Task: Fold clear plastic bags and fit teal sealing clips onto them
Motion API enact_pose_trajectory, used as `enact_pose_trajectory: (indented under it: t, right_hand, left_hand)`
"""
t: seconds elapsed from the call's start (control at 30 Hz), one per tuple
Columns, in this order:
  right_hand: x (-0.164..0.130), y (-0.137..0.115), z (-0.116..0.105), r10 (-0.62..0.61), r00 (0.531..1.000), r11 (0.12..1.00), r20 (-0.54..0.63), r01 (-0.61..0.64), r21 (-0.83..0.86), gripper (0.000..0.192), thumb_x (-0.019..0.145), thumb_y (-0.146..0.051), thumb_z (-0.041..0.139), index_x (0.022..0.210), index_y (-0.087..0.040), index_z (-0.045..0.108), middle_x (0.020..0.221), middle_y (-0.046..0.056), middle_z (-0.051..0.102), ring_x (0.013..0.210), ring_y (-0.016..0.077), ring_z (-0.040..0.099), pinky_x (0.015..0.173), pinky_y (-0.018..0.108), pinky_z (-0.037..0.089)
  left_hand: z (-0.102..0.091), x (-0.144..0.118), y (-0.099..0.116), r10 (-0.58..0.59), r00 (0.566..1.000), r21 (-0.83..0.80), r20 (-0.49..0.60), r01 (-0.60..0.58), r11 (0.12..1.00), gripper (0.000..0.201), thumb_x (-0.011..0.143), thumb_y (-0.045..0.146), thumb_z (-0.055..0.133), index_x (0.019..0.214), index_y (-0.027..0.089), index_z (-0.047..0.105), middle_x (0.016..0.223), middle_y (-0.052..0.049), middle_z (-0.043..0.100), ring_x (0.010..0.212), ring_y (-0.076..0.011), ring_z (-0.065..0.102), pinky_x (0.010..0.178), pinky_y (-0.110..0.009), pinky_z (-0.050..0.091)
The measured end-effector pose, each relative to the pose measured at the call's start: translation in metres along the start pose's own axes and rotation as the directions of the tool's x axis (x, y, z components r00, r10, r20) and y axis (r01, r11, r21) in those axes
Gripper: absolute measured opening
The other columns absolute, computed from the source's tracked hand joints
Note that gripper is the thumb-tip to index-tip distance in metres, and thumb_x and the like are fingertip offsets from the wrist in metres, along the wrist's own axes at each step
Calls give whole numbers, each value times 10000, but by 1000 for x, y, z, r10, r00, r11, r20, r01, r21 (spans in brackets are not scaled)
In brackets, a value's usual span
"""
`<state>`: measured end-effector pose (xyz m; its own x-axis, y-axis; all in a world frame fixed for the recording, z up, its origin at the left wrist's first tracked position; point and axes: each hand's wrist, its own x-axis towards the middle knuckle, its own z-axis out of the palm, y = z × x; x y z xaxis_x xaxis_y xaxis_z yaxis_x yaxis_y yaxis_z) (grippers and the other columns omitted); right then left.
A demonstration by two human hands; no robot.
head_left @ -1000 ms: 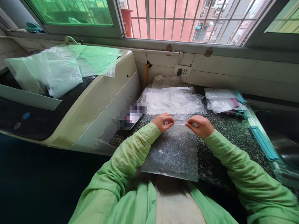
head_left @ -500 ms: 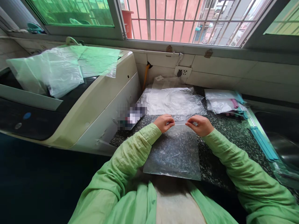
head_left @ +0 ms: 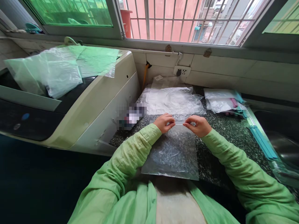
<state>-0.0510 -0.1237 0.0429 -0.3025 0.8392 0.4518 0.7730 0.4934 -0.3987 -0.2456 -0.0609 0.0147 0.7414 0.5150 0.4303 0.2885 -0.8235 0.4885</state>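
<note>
We see the left hand point(head_left: 165, 122) and right hand point(head_left: 197, 125) each pinching the top edge of a clear bag point(head_left: 173, 152), both grips closed on its seal strip. The bag lies flat on the speckled tabletop point(head_left: 221, 137), its lower edge reaching the near rim. Behind it sits a pile of clear bags point(head_left: 171, 100); more bags point(head_left: 223, 101) lie to the right, beside teal strips point(head_left: 263, 141).
</note>
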Motion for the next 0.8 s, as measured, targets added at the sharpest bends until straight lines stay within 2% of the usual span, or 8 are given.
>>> enact_pose_trajectory:
  t: [0.47,0.63,0.8]
  right_hand:
    - [1,5,2,40,999,999,-19,-40,7,231,736,-375,533,615,-186,585,569,18,594,519,115,502,513,248,405]
    - [0,5,2,60,997,998,-37,-59,36,237,724,-385,548,608,-181,583,566,19,599,522,119,515,518,250,420]
    - [2,4,-3,156,985,983,-74,-148,105,238,711,-395,562,614,-178,580,583,20,620,529,122,543,536,250,449]
  left_hand:
    - [0,1,1,30,999,-21,17,-29,999,183,780,269,456,674,157,553,679,-44,550,695,-144,471,697,-277,398]
    - [2,1,1,27,1000,-39,-6,-27,999,180,779,267,460,670,156,550,683,-42,551,701,-141,478,699,-274,400]
    - [1,0,1,-9,998,-71,-54,5,997,152,755,235,467,653,151,543,669,-40,545,687,-135,485,682,-264,407]
